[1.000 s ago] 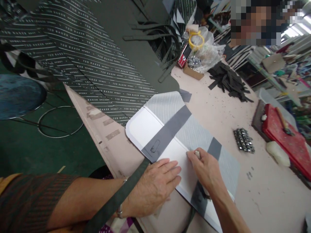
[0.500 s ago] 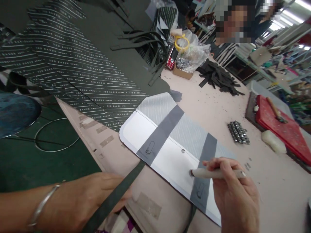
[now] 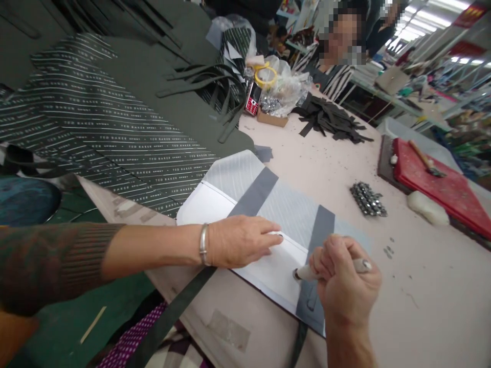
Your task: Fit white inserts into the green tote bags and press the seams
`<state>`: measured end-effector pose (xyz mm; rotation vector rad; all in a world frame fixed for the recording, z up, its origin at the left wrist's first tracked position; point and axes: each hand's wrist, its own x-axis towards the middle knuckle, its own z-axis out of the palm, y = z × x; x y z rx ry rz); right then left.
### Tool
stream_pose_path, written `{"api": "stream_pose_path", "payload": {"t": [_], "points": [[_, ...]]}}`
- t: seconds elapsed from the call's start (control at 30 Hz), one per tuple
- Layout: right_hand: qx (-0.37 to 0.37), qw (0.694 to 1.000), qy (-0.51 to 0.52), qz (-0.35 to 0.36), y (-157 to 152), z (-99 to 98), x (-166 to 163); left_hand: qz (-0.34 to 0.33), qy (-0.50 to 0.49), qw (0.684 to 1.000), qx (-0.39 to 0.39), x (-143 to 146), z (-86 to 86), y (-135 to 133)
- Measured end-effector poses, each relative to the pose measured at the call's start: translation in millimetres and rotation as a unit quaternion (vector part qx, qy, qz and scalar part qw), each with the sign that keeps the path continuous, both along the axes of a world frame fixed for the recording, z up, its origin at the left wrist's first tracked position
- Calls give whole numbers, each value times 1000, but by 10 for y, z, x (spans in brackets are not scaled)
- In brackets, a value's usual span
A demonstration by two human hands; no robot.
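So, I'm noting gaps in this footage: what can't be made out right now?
Head view:
One flat grey strip: lower end covered by the left hand.
White pen-shaped tool: middle covered by the right hand.
Dark green fabric strap: lower part cut by the bottom edge.
Red-and-black box: print too small.

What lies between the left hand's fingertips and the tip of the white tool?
In the head view, just a bare stretch of white panel; the right hand holds the tool.

On your counter [image 3: 433,301], the panel [image 3: 284,259] lay before you; fabric [image 3: 130,148] back left of it, studs [image 3: 368,199] right, strips [image 3: 330,118] farther back.
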<state>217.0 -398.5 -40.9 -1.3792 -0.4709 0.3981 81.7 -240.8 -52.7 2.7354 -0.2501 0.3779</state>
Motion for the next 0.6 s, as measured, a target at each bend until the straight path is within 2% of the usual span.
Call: {"api": "stream_pose_path", "payload": {"t": [0.13, 0.27, 0.33, 0.47, 0.6], "points": [[-64, 995, -76, -4, -45, -54, -47, -22, 33, 998, 45, 211, -200, -18], [-118, 985, -124, -13, -43, -60, -83, -45, 20, 996, 69, 174, -247, 22], [-122, 985, -124, -14, -34, -46, -93, -43, 17, 996, 80, 150, -265, 30], [-44, 998, -45, -3, -15, 22, -87, -28, 31, 994, 97, 134, -289, 27], [53, 997, 24, -46, 55, 123, -8, -36, 13, 995, 91, 134, -293, 29]]}}
